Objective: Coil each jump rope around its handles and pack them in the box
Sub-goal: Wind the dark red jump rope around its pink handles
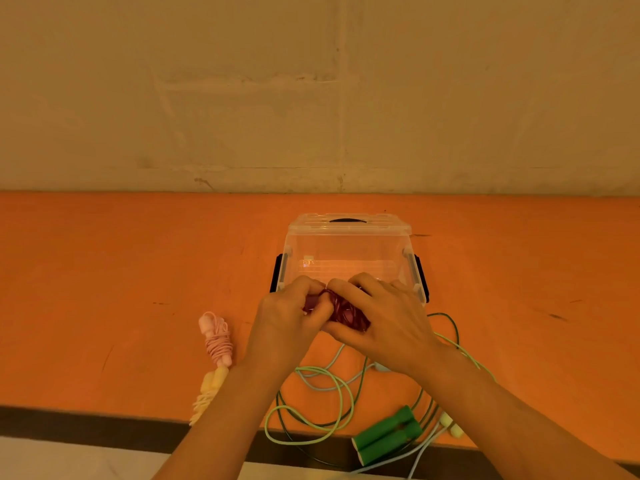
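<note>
A red jump rope (pixel 343 311), wound into a bundle, sits between both hands just in front of the clear plastic box (pixel 348 252). My left hand (pixel 289 315) grips its left end and my right hand (pixel 384 317) curls round its coils. The open box holds nothing that I can see. A pink coiled rope (pixel 217 337) and a yellow coiled rope (pixel 207 393) lie to the left. Loose light green rope loops (pixel 323 403), a dark green rope with thick green handles (pixel 386 434) and a pale blue rope (pixel 420 452) lie near the table's front edge.
The orange table (pixel 121 271) runs up to a plain wall at the back. The box lid (pixel 349 221) stands behind the box. Some loose rope loops hang over the table's dark front edge (pixel 86 424).
</note>
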